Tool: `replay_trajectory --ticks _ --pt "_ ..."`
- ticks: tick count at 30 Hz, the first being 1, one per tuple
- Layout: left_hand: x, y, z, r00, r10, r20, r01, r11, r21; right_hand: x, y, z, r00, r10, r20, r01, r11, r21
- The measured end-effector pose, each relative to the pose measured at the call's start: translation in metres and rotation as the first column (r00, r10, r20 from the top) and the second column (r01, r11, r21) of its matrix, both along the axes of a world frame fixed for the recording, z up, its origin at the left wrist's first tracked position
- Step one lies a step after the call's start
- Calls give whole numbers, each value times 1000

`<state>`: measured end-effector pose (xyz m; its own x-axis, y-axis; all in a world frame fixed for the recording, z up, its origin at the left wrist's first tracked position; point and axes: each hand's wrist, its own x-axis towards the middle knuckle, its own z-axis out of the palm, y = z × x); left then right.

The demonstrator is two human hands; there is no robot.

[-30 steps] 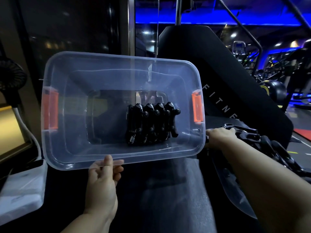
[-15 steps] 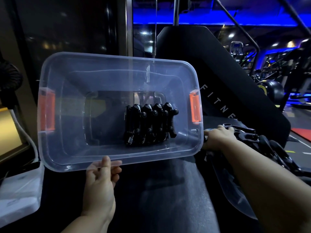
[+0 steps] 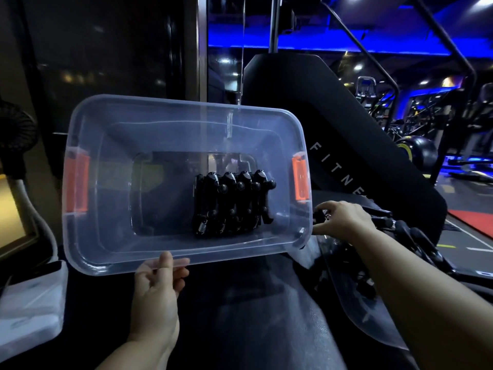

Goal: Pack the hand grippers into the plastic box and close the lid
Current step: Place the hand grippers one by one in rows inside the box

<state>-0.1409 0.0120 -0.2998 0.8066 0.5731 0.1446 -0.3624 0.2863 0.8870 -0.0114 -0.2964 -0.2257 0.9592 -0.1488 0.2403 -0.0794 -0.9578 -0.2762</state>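
Box (image 3: pixel 112 209) held by left hand (image 3: pixel 156 292); right hand (image 3: pixel 344 218) grasps hand grippers (image 3: pixel 394 226) beside it.

Black padded bench (image 3: pixel 346 124), white case (image 3: pixel 29 303), dark ball (image 3: pixel 418 153)

Left hand (image 3: pixel 156 287) pinches, right hand (image 3: pixel 344 218) grips, outstretched.

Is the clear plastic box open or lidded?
Open: the clear plastic box holds black hand grippers uncovered; its transparent lid lies to the right.
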Motion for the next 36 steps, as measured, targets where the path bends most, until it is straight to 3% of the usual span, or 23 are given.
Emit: replay_trajectory --ticks 7,13,20,22,26,30,36 --pt "1 0 -2 1000 -10 3 10 1000 11 -17 2 1 997 76 8 -76 996 -44" --pt "3 1 -4 1000 4 1 -4 1000 19 -43 3 12 985 140 98 -104 946 -308" --pt "3 1 -3 1000 1 4 -2 1000 21 -71 -8 18 959 229 165 -155 917 -369" --pt "3 1 -3 1000 3 3 -4 1000 17 -79 -13 14 961 222 163 -163 935 -313" --pt "3 0 -2 1000 2 -6 -2 1000 7 -99 -23 4 944 259 202 -258 966 -33" --pt "2 -2 -2 1000 -4 -14 4 1000 -1 -117 -18 -5 888 288 357 -388 886 252" --pt "0 0 -1 1000 0 -23 0 1000 12 -138 19 -2 825 399 400 -536 776 332"
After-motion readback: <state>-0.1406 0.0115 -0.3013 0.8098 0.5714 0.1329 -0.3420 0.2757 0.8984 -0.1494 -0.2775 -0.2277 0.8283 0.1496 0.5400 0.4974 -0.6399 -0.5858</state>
